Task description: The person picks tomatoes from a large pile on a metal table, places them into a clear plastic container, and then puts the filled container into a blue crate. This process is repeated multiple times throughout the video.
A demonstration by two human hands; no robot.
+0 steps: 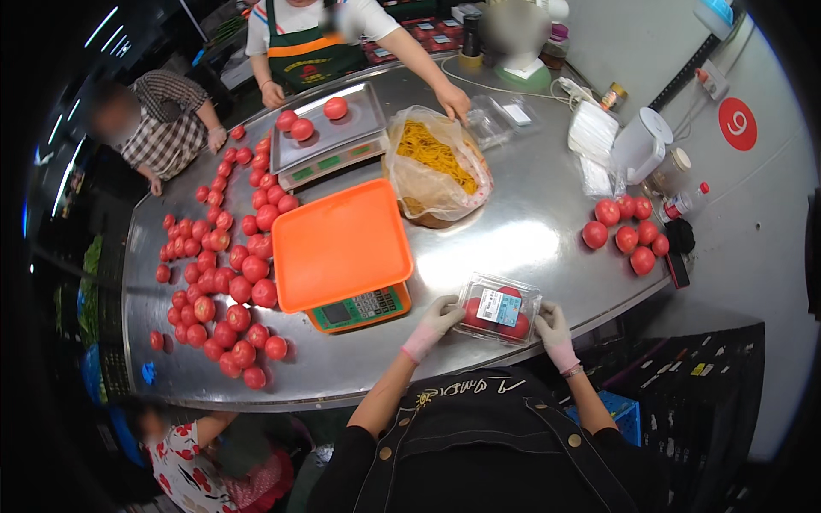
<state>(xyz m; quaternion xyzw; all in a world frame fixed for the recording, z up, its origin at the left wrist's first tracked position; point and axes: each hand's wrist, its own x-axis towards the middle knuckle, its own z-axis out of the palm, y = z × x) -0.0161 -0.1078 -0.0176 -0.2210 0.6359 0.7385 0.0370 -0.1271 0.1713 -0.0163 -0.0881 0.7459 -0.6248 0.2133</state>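
A clear plastic clamshell box (536, 301) with red tomatoes inside and a white and blue label on its lid rests at the table's near edge. Gloved in white, my left hand (438, 323) grips the box's left side. My right hand (554, 333), gloved likewise, holds its right side, with the fingertips partly hidden against the plastic. Left of the box stands an orange weighing scale (342, 244) with a bare tray and a green keypad. Several loose tomatoes (625, 238) lie to the right of my hands.
Many tomatoes (224, 282) cover the left of the metal table (295, 372). A second scale (329, 128) with tomatoes and a bag of yellow strands (436, 158) stand farther back. A white pitcher (643, 144) is at right. Co-workers stand around the far and left sides.
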